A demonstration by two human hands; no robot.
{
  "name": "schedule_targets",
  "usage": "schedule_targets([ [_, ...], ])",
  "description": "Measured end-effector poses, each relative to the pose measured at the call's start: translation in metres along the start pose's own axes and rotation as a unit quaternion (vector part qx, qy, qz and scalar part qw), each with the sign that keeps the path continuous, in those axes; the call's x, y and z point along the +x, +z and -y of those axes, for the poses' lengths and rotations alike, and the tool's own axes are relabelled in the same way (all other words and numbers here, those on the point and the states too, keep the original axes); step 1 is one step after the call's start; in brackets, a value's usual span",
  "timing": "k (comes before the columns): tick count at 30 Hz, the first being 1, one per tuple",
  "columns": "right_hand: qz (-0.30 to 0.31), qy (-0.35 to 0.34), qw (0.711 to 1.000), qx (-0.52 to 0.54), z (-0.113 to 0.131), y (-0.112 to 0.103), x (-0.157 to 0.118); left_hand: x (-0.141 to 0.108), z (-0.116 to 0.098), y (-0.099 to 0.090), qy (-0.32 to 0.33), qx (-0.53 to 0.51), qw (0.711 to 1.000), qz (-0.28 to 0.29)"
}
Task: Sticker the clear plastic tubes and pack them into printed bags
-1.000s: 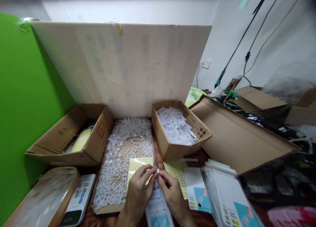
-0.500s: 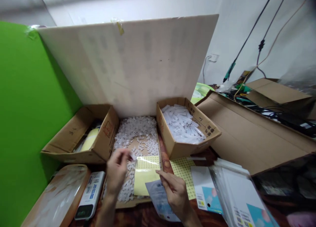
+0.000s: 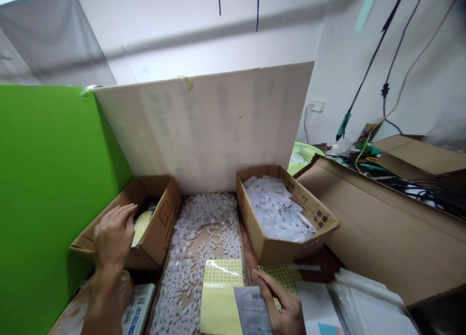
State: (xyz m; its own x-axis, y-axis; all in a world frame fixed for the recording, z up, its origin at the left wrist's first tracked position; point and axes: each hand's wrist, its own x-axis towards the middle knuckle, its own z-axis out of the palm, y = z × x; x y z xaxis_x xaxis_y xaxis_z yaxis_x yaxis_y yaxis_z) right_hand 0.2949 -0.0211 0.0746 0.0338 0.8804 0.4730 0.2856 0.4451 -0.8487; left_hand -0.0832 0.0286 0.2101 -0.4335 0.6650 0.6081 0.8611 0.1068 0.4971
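My left hand (image 3: 114, 233) is over the near left part of the left cardboard box (image 3: 167, 218), beside a yellow item (image 3: 142, 226) inside it. Its fingers are bent, and what they hold, if anything, is hidden. With my right hand (image 3: 280, 301) I pinch a grey-white printed bag (image 3: 253, 309). That bag overlaps a yellow sticker sheet (image 3: 221, 301) with rows of small dots on its upper part. The sheet lies over a shallow cardboard tray of small white plastic pieces (image 3: 207, 209).
A right cardboard box (image 3: 284, 250) holds translucent tubes (image 3: 278, 209). Plastic-sleeved white cards (image 3: 371, 301) lie at lower right, near another dotted sheet (image 3: 282, 276). A white labelled device (image 3: 138, 308) and an orange tub are at lower left. A green panel (image 3: 54, 194) stands left.
My left hand has moved from above the tray leftward to the left box. My right hand still pinches the bag. The view has tilted up, so the things sit lower.
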Motion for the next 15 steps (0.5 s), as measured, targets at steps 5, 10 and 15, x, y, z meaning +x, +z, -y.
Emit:
schedule_targets([
  [5,-0.112,0.093,0.989,-0.038,0.009,0.013,0.005,-0.125,-0.06,0.025,0.006,-0.233,0.956,0.179],
  [10,0.075,0.006,0.993,0.094,0.036,0.027,0.004,-0.211,-0.099,0.063,-0.07,-0.447,0.829,0.33],
  [15,0.215,0.052,0.956,0.195,0.05,0.023,0.002,-0.192,-0.09,0.068,-0.076,-0.468,0.806,0.356],
])
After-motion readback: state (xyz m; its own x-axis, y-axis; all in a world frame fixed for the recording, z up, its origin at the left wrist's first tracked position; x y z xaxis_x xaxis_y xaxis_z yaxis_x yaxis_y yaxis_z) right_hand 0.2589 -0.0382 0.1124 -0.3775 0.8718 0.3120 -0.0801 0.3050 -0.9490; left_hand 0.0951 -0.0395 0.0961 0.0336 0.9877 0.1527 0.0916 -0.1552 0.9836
